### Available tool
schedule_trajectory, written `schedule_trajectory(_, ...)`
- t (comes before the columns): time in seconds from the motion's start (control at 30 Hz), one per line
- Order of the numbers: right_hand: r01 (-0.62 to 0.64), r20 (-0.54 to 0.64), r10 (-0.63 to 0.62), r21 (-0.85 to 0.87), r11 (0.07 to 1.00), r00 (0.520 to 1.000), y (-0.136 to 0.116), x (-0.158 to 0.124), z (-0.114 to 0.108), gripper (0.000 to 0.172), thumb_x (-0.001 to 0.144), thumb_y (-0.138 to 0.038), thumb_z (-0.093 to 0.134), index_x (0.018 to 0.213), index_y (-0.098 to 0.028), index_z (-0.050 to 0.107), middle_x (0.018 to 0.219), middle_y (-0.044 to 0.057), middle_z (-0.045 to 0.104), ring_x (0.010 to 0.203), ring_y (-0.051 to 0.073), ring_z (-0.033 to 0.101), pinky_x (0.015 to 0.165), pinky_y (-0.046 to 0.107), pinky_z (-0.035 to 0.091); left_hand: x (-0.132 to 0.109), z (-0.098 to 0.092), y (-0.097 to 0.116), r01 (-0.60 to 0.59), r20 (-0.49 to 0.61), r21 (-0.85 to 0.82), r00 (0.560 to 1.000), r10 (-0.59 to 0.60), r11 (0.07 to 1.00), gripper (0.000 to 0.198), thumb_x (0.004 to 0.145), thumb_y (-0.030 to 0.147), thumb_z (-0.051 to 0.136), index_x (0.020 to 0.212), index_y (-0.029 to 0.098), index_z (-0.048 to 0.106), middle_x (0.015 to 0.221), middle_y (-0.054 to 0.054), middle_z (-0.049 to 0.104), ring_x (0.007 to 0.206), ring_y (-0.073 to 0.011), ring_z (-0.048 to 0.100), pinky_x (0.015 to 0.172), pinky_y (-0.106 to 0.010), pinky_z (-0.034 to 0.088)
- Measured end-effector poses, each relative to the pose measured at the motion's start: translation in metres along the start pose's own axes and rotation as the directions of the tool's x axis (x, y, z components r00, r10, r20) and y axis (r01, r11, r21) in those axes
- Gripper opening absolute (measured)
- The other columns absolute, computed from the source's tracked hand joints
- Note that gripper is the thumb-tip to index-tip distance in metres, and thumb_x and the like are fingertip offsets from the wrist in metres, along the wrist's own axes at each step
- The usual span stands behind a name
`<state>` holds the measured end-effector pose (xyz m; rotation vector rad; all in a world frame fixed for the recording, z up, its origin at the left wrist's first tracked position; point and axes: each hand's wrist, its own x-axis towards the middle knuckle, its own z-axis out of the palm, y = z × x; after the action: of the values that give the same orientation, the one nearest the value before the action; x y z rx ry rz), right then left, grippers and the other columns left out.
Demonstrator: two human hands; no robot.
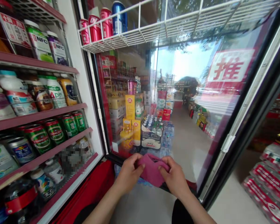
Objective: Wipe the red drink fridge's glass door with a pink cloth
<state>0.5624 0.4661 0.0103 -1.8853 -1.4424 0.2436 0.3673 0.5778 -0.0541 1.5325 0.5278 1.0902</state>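
In front of the bottom edge of the glass door (184,130), a pink cloth (152,174) is suspended between the two hands, overlapping the lower run of the black frame (252,116). The left hand (130,171) secures the left end of the cloth: the thumb is pressed on the near face, the fingers are curled behind, and the fabric is pinched between them. The right hand (174,175) pinches the opposite end in the same manner. The upper edge of the cloth is folded and dips between the grips (contact with the glass cannot be determined from this view). A white wire rack (189,26) spans the upper part of the door; three red cans (106,23) and one blue can (119,20) stand at its left end. To the left, the cooler shelves (37,115) carry bottles on several tiers, with green cans (39,138) on one of the lower tiers. On the upper right of the glass is a red-and-white sign (231,67). Beyond the door's right edge, wrapped bottle packs (267,186) are stacked
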Motion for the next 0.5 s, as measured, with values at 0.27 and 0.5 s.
schedule_trajectory(0.27,0.210,-0.343,-0.563,-0.685,0.698,0.752,-0.052,0.081,-0.054,0.026,0.102,-0.044,0.061,0.086,-0.026,0.051,0.074,0.000,0.063,0.069,0.022,0.057,0.072,0.034,0.035,0.089,0.017,0.056,-0.241,-0.112,0.056,0.963,0.246,0.969,0.009,0.093,0.030,0.067,0.099,0.025,0.070,0.096,0.000,0.077,0.086,-0.0188,0.071,0.084,-0.032,0.055)
schedule_trajectory(0.5,0.235,-0.173,-0.845,-0.915,0.328,0.506,-0.099,0.142,-0.091,0.018,0.107,-0.031,0.060,0.091,-0.023,0.062,0.087,0.006,0.070,0.087,0.024,0.057,0.081,0.036,0.034,0.163,0.022,0.089,-0.383,-0.244,0.049,0.891,0.382,0.923,0.012,0.094,0.031,0.069,0.104,0.025,0.068,0.102,-0.001,0.078,0.090,-0.0182,0.072,0.086,-0.031,0.056)
